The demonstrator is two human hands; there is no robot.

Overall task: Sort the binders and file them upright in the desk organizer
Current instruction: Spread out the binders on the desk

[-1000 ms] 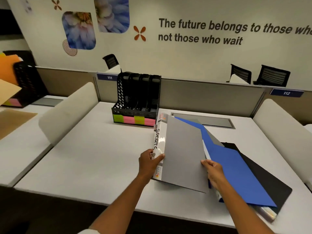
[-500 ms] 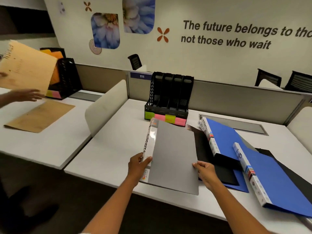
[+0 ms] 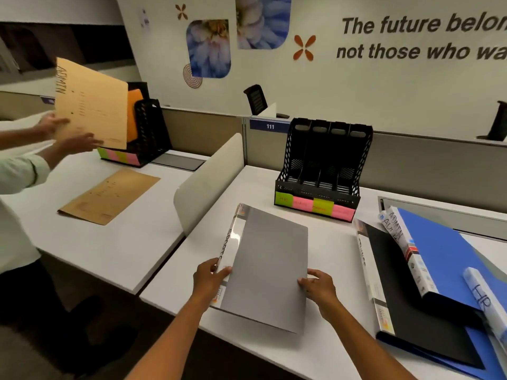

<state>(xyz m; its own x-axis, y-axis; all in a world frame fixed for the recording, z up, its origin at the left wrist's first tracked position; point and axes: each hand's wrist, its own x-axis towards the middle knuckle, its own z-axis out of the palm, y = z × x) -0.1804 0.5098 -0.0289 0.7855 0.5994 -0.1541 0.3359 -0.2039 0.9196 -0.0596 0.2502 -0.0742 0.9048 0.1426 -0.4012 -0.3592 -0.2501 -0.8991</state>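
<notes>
A grey binder (image 3: 270,266) lies nearly flat near the desk's front edge, its spine to the left. My left hand (image 3: 210,278) grips the spine near its lower end. My right hand (image 3: 319,289) holds the binder's right edge. Behind it stands a black desk organizer (image 3: 323,163) with several empty slots and green and pink labels along its base. To the right lie a black binder (image 3: 406,292), a blue binder marked ADMIN (image 3: 439,253) and another blue one marked HR (image 3: 491,311), overlapping.
A white divider panel (image 3: 211,182) separates my desk (image 3: 208,259) from the left one. There another person's hands (image 3: 68,135) hold a tan ADMIN folder (image 3: 90,102) by a second black organizer (image 3: 148,130). A brown folder (image 3: 109,196) lies flat.
The grey binder has come left off the pile and down onto the desk before me. The view swung left. The neighbour raised the tan folder toward the second organizer.
</notes>
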